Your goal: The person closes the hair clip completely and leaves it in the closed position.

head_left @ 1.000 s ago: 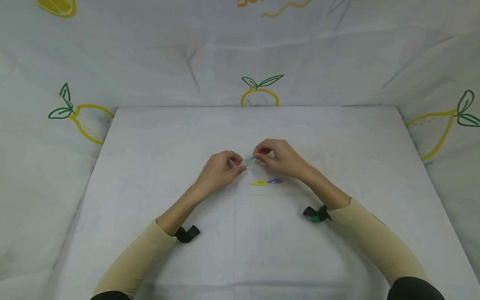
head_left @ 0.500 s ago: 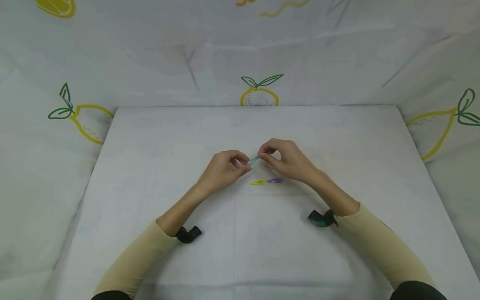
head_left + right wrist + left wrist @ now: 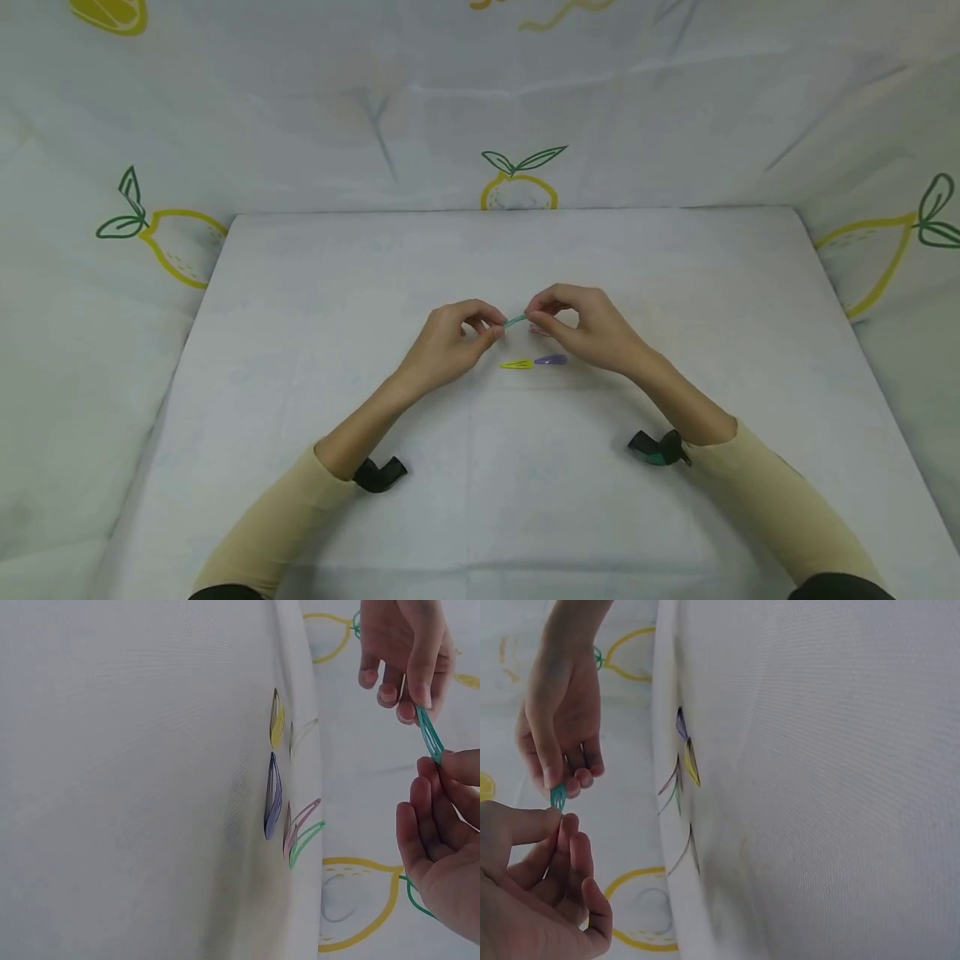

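Note:
A teal snap hair clip [image 3: 430,735] spans the gap between my two hands, its narrow frame lying nearly flat. My left hand [image 3: 450,342] pinches one end between thumb and index finger. The other end is pinched the same way by my right hand [image 3: 588,329]. Below the hands on the table lie a yellow hair clip [image 3: 517,364] and a purple hair clip [image 3: 551,360], end to end. Beyond them, the right wrist view shows a pink clip [image 3: 301,823] and a green clip [image 3: 307,843] with spread legs, mostly behind my right hand in the head view.
A thin pale clip [image 3: 302,739] with spread legs lies apart from the pink and green ones. The white cloth-covered table [image 3: 300,292] runs back to a hanging sheet [image 3: 300,142] printed with lemons. Black wrist devices [image 3: 380,475] sit at both sleeve cuffs.
Both hands have shifted a little right with the teal clip. Its legs, spread apart earlier, now look pressed together in one narrow bar. The yellow and purple clips stay put.

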### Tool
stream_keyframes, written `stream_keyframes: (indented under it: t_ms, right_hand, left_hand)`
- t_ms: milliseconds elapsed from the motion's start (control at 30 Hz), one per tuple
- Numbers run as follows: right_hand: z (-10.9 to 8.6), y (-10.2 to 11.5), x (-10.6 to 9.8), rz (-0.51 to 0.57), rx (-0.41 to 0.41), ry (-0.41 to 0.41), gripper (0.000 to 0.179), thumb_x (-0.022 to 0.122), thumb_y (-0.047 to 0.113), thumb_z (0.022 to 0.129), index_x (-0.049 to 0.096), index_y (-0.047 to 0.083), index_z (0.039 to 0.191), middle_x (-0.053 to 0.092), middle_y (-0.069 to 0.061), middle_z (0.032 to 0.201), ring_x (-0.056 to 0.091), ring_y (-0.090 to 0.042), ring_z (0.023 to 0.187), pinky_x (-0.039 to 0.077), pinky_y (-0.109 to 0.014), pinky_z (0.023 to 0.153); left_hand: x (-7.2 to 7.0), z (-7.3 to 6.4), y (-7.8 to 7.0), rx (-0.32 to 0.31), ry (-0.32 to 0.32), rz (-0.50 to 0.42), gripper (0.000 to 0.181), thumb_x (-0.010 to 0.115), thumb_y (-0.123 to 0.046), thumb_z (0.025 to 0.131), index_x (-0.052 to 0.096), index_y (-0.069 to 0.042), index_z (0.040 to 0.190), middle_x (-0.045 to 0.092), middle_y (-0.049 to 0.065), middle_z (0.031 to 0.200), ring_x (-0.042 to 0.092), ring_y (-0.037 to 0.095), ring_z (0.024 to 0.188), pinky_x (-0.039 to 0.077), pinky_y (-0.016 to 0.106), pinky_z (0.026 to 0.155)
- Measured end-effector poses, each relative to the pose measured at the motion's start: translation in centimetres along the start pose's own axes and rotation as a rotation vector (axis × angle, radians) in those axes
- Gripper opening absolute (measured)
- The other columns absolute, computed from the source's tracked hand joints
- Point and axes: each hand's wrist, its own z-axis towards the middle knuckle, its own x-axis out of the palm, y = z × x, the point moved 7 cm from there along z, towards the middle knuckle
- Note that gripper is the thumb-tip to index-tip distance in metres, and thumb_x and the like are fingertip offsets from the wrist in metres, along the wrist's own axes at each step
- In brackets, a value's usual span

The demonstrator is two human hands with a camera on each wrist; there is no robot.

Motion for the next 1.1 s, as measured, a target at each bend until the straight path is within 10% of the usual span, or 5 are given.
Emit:
stream_keyframes:
  t_ms: [833, 1100]
  right_hand:
    - [-2.1, 0.0, 0.3, 0.194, -0.013, 0.086, 0.012, 0.065, 0.002, 0.107, 0.076, 0.002, 0.112, 0.075, -0.023, 0.107, 0.069, -0.03, 0.098, 0.054, -0.017, 0.097]
    - [-1.9, 0.2, -0.1, 0.225, 0.013, 0.079, 0.011, 0.068, 0.003, 0.105, 0.077, 0.003, 0.111, 0.076, -0.022, 0.106, 0.072, -0.03, 0.1, 0.055, -0.018, 0.101]
  left_hand:
    - [1.2, -1.0, -1.5, 0.058, 0.035, -0.056, 0.012, 0.072, -0.011, 0.105, 0.077, -0.002, 0.11, 0.08, 0.017, 0.1, 0.065, 0.018, 0.084, 0.053, 0.029, 0.084]
    - [0.7, -1.0, -1.7, 0.1, -0.033, -0.041, 0.008, 0.074, -0.009, 0.102, 0.079, -0.004, 0.106, 0.081, 0.013, 0.099, 0.065, 0.019, 0.084, 0.058, 0.048, 0.086]
